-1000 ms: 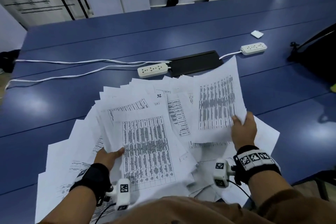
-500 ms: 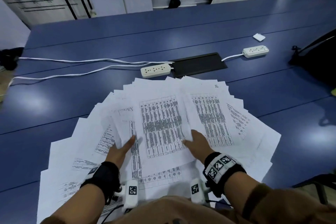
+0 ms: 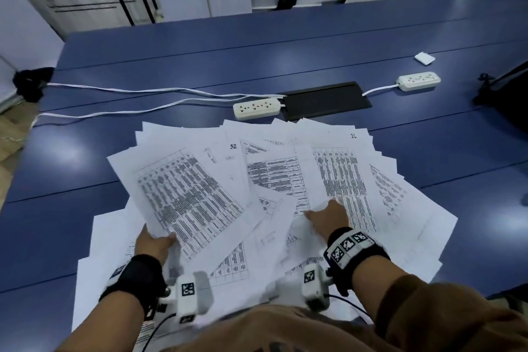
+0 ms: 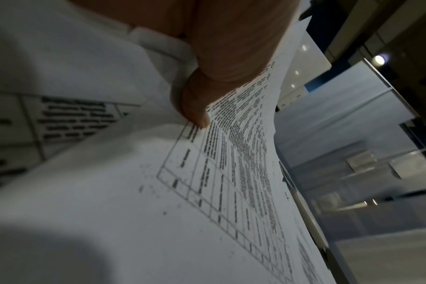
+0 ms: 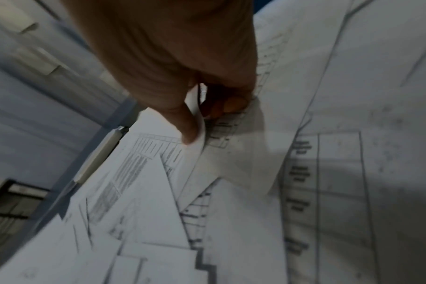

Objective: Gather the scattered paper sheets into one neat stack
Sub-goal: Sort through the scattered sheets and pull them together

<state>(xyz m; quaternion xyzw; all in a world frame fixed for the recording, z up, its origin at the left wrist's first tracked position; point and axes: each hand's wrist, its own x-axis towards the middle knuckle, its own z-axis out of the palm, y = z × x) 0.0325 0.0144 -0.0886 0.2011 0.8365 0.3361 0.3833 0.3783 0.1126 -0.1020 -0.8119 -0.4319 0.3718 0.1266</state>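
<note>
While the paper sheets (image 3: 285,180) lay fanned over the near part of the blue table (image 3: 200,60), the left hand (image 3: 153,246) gripped one printed sheet (image 3: 185,197) by its near corner, thumb on top and fingers underneath. The left wrist view showed the thumb (image 4: 195,107) pressed on the printed table near the sheet's edge, so that grasp was firm. The sheet stood tilted up off the pile, most of it reaching away from the hand toward the far left. Judged: it was held at a corner so it could be swung over and dropped on a common pile.

Further right, the middle of the fan lay flat and overlapped, one page marked "32" (image 3: 233,146), none squared up.

The right hand (image 3: 328,216) lay on the pile near the bottom edge of a page of dense print (image 3: 340,180). The right wrist view showed thumb and finger (image 5: 190,130) pinching a curled edge of a sheet (image 5: 231,153), likely peeling it from those below. That sheet stretched away from the hand toward the far side; more pages spread out past it to the right.

Beyond the papers sat a power strip (image 3: 256,107), a black panel (image 3: 325,100) and a second strip (image 3: 418,80), well apart from the hands.

Judged: stacking was barely started, with most pages loose.
</note>
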